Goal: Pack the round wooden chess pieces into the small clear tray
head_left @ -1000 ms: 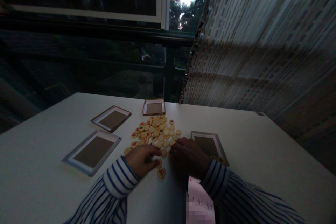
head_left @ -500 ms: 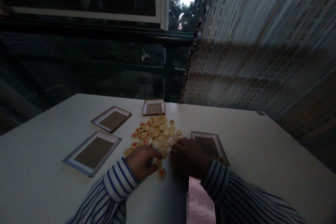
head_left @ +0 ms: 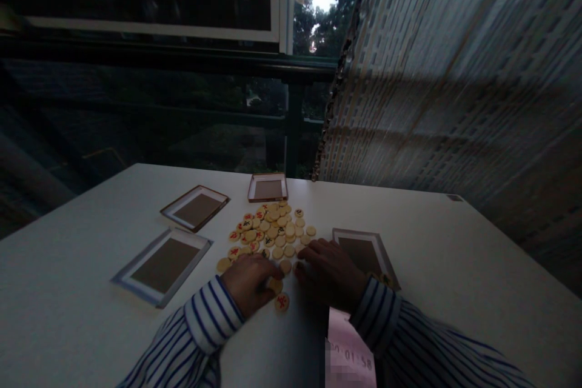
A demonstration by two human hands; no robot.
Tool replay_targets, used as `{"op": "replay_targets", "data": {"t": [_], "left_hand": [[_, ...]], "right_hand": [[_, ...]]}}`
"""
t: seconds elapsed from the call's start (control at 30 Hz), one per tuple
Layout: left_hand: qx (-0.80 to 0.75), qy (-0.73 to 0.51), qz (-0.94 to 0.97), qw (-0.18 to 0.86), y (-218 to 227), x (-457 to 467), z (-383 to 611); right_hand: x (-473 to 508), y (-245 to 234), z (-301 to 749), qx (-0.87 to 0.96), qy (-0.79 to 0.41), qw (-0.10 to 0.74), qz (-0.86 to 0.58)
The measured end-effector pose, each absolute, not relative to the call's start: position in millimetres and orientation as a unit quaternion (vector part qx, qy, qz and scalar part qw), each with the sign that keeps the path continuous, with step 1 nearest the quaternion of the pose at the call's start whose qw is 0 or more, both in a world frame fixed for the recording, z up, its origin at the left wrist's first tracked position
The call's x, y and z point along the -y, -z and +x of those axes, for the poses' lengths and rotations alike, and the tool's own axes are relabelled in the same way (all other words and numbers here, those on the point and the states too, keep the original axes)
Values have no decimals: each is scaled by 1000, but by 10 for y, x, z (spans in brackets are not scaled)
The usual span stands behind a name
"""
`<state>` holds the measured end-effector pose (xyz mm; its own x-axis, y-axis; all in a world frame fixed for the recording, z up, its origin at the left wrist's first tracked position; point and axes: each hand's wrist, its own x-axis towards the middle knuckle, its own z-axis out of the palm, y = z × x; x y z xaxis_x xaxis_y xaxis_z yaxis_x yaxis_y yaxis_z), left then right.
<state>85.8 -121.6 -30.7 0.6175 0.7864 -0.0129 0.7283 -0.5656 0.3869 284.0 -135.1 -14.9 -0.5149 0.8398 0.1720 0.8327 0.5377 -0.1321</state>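
Round wooden xiangqi pieces (head_left: 271, 232) lie heaped in the middle of the white table, some showing red or black characters, many blank side up. My left hand (head_left: 249, 282) rests at the heap's near edge, thumb and forefinger closed around one xiangqi piece (head_left: 276, 285). Just below it lies a piece with a red character (head_left: 282, 301). My right hand (head_left: 330, 270) is at the heap's near right side, its fingers bent around a piece at the fingertips, mostly in shadow. Between the hands sits a blank piece (head_left: 285, 267).
Shallow open box parts stand around the heap: a brown-edged one (head_left: 268, 200) behind, another (head_left: 195, 229) at left, a grey-edged one (head_left: 159, 305) nearer left. A grey-edged tray (head_left: 381, 236) at right has pieces at its near end. A pink timer (head_left: 348, 345) is by my right wrist.
The view has shifted very slightly. My left hand's thumb and forefinger have drawn a little closer around the piece; my right hand has barely moved.
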Motion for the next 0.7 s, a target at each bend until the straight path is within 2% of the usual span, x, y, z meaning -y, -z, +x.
{"op": "replay_targets", "data": {"t": [0.27, 0.7], "left_hand": [[-434, -106, 876, 179, 252, 1237, 857], [-494, -280, 812, 137, 150, 1076, 509]], "right_hand": [[1343, 163, 2838, 867, -21, 112, -484], [1343, 160, 2846, 867, -20, 143, -476]]}}
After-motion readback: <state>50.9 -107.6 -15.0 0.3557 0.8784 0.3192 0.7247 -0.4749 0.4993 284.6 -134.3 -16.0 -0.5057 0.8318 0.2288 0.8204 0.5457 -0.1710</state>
